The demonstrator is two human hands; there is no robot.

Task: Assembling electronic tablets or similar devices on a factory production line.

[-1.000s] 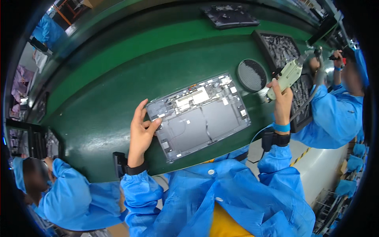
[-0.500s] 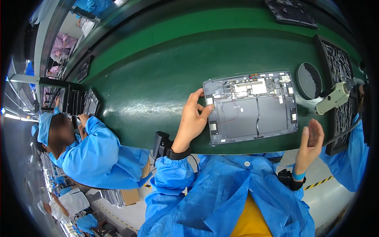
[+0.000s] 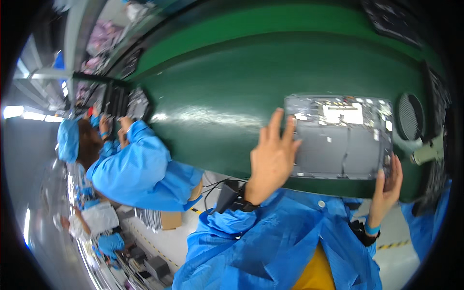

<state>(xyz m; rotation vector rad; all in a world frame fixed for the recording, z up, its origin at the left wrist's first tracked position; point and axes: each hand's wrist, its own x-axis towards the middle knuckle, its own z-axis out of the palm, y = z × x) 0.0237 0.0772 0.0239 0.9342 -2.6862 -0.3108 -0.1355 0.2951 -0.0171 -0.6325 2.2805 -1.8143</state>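
Note:
An opened tablet [image 3: 324,154] lies flat on the green table, its circuit board and dark battery cells exposed. My left hand [image 3: 273,162] is at its left edge, back of the hand up, with the fingers stretched out and spread. At the near right corner is my right hand [image 3: 388,186], its thumb by the near edge and its fingers along the right side, so the corner sits between them. Motion blur softens the fingertips.
Right of the tablet stand a round mesh-faced cup [image 3: 411,117] and a pale green tool head [image 3: 429,152]. A dark tray [image 3: 436,101] runs along the right edge. Another dark device [image 3: 391,21] lies at the far right. A co-worker in blue [image 3: 135,159] sits to the left.
The whole view has swung, putting the table contents further right. My left hand has gone from pinching the tablet's left edge to spread fingers. My right hand has come in to the near right corner.

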